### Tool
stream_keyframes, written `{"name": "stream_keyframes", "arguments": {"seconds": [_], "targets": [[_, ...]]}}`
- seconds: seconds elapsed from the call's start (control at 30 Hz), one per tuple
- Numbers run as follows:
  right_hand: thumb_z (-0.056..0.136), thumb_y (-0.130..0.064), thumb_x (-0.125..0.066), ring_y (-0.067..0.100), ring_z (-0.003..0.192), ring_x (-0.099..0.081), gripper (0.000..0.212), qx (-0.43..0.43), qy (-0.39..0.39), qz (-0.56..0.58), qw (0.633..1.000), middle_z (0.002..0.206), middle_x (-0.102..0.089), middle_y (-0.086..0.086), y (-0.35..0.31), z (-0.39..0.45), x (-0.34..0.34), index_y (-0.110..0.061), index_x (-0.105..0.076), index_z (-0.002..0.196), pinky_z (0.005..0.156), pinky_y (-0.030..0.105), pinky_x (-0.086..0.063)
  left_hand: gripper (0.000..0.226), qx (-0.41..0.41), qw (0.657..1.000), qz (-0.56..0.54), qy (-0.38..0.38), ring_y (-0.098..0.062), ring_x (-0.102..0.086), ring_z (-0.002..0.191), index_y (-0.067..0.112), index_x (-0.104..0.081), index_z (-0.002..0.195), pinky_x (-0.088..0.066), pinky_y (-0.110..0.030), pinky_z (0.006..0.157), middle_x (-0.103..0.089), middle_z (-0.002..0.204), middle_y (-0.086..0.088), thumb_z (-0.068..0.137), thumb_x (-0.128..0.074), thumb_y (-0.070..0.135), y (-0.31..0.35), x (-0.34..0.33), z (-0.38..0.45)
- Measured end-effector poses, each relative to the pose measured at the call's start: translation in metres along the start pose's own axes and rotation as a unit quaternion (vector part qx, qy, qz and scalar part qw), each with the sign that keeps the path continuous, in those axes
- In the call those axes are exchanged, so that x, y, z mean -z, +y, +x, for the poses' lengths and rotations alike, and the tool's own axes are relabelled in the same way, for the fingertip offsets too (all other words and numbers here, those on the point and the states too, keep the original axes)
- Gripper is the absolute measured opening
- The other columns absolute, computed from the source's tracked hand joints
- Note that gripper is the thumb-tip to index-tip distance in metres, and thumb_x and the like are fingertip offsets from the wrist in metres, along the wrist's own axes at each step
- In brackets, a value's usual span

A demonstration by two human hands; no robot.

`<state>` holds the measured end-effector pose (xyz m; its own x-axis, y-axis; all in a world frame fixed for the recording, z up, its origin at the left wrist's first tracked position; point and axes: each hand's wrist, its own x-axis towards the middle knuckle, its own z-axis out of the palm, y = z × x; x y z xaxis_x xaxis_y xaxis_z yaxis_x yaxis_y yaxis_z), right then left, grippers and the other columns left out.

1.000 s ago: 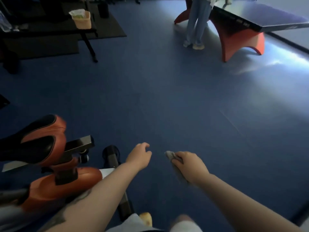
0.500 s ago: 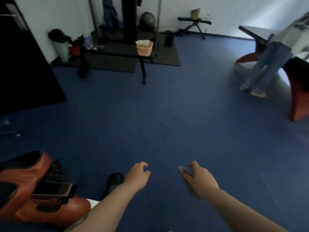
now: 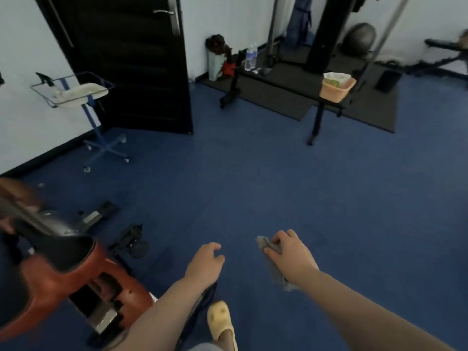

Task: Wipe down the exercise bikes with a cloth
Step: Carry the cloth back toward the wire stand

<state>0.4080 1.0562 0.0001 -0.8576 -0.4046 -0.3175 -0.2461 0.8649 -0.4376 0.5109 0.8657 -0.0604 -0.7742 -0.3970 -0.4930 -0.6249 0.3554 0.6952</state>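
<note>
Door now in view, cloth [image 3: 272, 257] gripped under right hand [image 3: 291, 254]

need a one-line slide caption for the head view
Head view: right hand grips a grey cloth, left hand loosely curled and empty, beside an orange exercise bike on blue gym floor.

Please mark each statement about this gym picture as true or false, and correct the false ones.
1. The right hand holds a crumpled grey cloth. True.
2. The left hand grips the orange and black exercise bike. False: it holds nothing and hangs over the blue floor.
3. The grey cloth touches the bike. False: they are apart.
4. The peach plastic basket sits on a black bench. True.
</note>
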Motion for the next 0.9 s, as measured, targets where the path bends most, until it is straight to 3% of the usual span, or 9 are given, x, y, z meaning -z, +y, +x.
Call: {"name": "stream_keyframes", "arguments": {"seconds": [0.1,0.23,0.37,0.47,0.63,0.8,0.9], "targets": [[0.091,-0.044,-0.054,0.017,0.08,-0.056,0.023,0.017,-0.017,-0.01,1.0,0.105,-0.044,-0.004,-0.018,0.059,0.016,-0.022,-0.051,0.099,0.068,0.032,-0.05,0.044,0.008,1.0,-0.016,0.012,-0.009,-0.046,0.112,0.022,-0.042,0.14,-0.035,-0.023,0.09,-0.045,0.142,0.003,0.096,-0.044,0.029,0.022,0.023,0.046],[0.091,-0.044,-0.055,0.016,0.079,-0.056,0.022,0.044,-0.012,-0.004,0.999,0.104,-0.043,-0.006,-0.043,0.135,0.036,-0.024,-0.051,0.098,0.066,0.03,-0.048,0.044,-0.003,0.999,-0.014,0.041,-0.011,-0.047,0.116,0.022,-0.042,0.14,-0.037,-0.024,0.092,-0.045,0.141,0.003,0.096,-0.043,0.03,0.058,0.063,0.107],[0.09,-0.044,-0.055,0.015,0.08,-0.056,0.023,0.057,-0.034,-0.003,0.998,0.105,-0.043,-0.006,-0.063,0.196,0.047,-0.024,-0.052,0.1,0.066,0.028,-0.046,0.044,0.012,0.998,-0.019,0.065,-0.01,-0.05,0.107,0.022,-0.044,0.139,-0.042,-0.028,0.095,-0.048,0.135,0.001,0.095,-0.045,0.029,0.086,0.09,0.151],[0.091,-0.044,-0.054,0.016,0.082,-0.056,0.024,0.083,-0.05,-0.015,0.995,0.105,-0.043,-0.006,-0.079,0.251,0.053,-0.023,-0.052,0.103,0.068,0.028,-0.047,0.044,0.026,0.996,-0.033,0.079,-0.006,-0.045,0.107,0.023,-0.044,0.139,-0.037,-0.023,0.092,-0.045,0.138,0.003,0.095,-0.045,0.029,0.098,0.109,0.186],[0.091,-0.043,-0.055,0.016,0.083,-0.056,0.024,0.157,-0.091,-0.041,0.983,0.106,-0.044,-0.005,-0.108,0.355,0.071,-0.022,-0.054,0.104,0.066,0.027,-0.045,0.044,0.071,0.981,-0.091,0.154,-0.006,-0.046,0.106,0.021,-0.045,0.138,-0.035,-0.021,0.089,-0.046,0.14,0.003,0.094,-0.047,0.026,0.115,0.138,0.254],[0.089,-0.043,-0.056,0.009,0.077,-0.054,0.019,0.206,-0.106,-0.059,0.971,0.101,-0.044,-0.009,-0.134,0.455,0.114,-0.026,-0.053,0.097,0.06,0.022,-0.041,0.043,0.107,0.968,-0.125,0.192,-0.015,-0.05,0.121,0.019,-0.046,0.137,-0.041,-0.031,0.102,-0.047,0.141,0.001,0.095,-0.047,0.025,0.149,0.163,0.316],[0.089,-0.044,-0.057,0.004,0.074,-0.052,0.017,0.241,-0.111,-0.074,0.961,0.1,-0.045,-0.01,-0.152,0.511,0.132,-0.029,-0.051,0.093,0.058,0.019,-0.04,0.044,0.111,0.953,-0.16,0.233,-0.015,-0.048,0.124,0.019,-0.045,0.138,-0.039,-0.027,0.101,-0.046,0.143,0.003,0.095,-0.048,0.025,0.167,0.183,0.353]]}}
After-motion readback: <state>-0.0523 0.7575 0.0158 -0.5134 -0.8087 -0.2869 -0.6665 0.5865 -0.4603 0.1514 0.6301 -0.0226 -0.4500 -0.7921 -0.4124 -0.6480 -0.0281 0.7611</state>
